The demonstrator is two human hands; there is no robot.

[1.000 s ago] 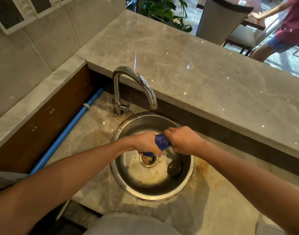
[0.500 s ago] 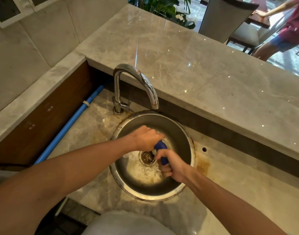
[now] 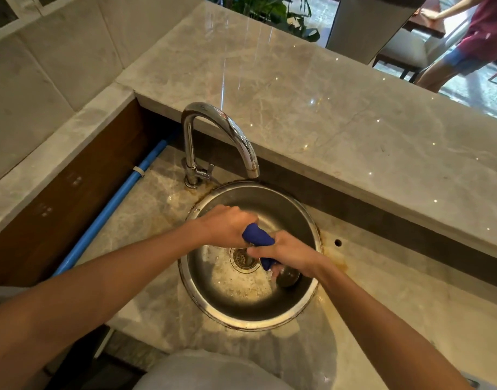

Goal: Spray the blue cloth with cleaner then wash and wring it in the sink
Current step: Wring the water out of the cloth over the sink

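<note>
Gripping opposite ends of the rolled blue cloth (image 3: 258, 240), left hand (image 3: 227, 225) and right hand (image 3: 289, 256) each keep a clenched grip on it above the drain (image 3: 244, 259) of the round sink (image 3: 306, 298), below the faucet (image 3: 222, 136).

We see lower marble counter (image 3: 146, 220), rust-stained near basin. Round steel sink (image 3: 306, 311) set into it, chrome faucet (image 3: 213, 130) mounted just behind sink rim. Blue pipe (image 3: 106, 215) lies along counter's left edge against wooden panel. Raised marble ledge (image 3: 312, 108) runs behind.
</note>
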